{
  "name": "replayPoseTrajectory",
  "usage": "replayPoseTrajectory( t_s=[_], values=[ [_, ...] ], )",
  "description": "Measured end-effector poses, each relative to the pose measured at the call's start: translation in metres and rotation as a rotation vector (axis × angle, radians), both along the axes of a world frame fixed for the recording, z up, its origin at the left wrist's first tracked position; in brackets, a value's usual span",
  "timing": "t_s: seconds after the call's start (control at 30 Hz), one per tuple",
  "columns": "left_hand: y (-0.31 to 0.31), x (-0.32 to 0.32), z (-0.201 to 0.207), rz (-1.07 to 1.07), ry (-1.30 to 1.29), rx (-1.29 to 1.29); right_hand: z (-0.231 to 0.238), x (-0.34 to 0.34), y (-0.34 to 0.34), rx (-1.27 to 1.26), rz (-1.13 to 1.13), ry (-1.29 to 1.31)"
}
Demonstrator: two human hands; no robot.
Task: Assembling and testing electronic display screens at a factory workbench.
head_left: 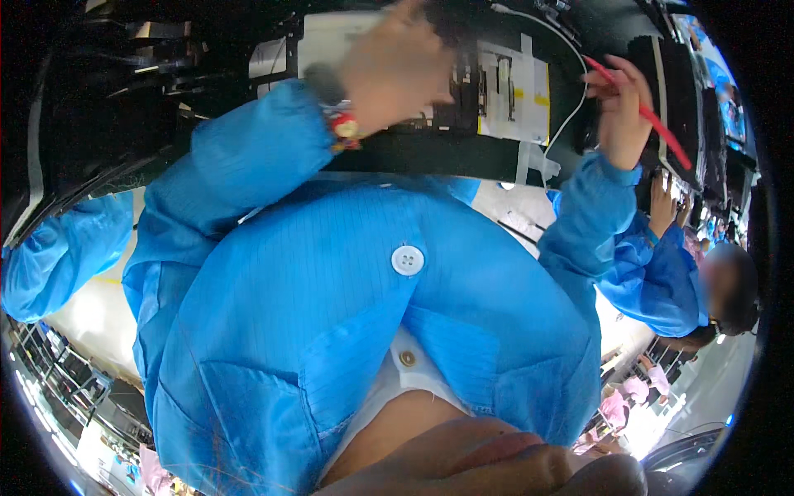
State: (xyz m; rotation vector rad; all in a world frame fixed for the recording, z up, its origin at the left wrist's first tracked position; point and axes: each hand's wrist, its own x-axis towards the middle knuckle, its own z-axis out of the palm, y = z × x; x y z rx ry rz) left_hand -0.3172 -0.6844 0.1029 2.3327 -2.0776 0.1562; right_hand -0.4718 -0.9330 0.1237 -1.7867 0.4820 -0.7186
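My left hand (397,70) reaches over the middle of the dark work surface, a dark band and a red-and-gold bracelet at its wrist. Motion blurs its fingers, so I cannot make out whether it grips anything. Beneath and beside it lie a white sheet (324,37) and some small dark parts (463,99). To the right, my right hand (622,112) is closed round a slim red stick-like tool (666,139), which slants down to the right. Between the hands sits a white sheet with yellow edges (529,120), with narrow dark strips (506,83) on it.
A white cable (571,124) curves along the surface near my right hand. Dark, blurred items (157,70) crowd the far left. At the right a co-worker in blue (653,277) works close by, and another blue sleeve (70,256) shows at the left.
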Motion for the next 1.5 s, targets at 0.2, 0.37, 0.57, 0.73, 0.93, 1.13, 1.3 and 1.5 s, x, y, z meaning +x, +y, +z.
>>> replayPoseTrajectory(
  t_s=[0.2, 0.37, 0.57, 0.73, 0.93, 1.13, 1.3, 1.5],
  values=[
    [0.065, -0.007, -0.026, 0.199, -0.014, -0.068, -0.046, 0.013, 0.101, 0.043, 0.318, 0.236],
    [0.091, -0.008, -0.040, 0.196, 0.128, -0.147, -0.060, 0.019, 0.122, 0.099, 0.277, 0.213],
    [0.081, 0.011, -0.086, 0.081, 0.059, -0.509, -0.076, 0.026, 0.124, -0.170, 0.159, 0.199],
    [0.082, -0.002, -0.046, 0.204, 0.206, -0.022, -0.076, 0.018, 0.119, -0.206, 0.159, 0.195],
    [0.080, 0.016, -0.104, -0.059, 0.071, -0.826, -0.076, 0.024, 0.117, -0.168, 0.198, 0.209],
    [0.123, 0.009, -0.038, 0.339, 0.148, -0.231, -0.065, 0.020, 0.011, -0.568, -0.156, 0.072],
    [0.157, 0.004, -0.057, 0.630, 0.333, -0.331, -0.076, 0.008, -0.101, -1.099, -0.028, 0.368],
    [0.161, -0.006, -0.063, 0.650, 0.497, -0.367, -0.076, 0.011, 0.009, -0.859, -0.103, 0.348]
  ],
)
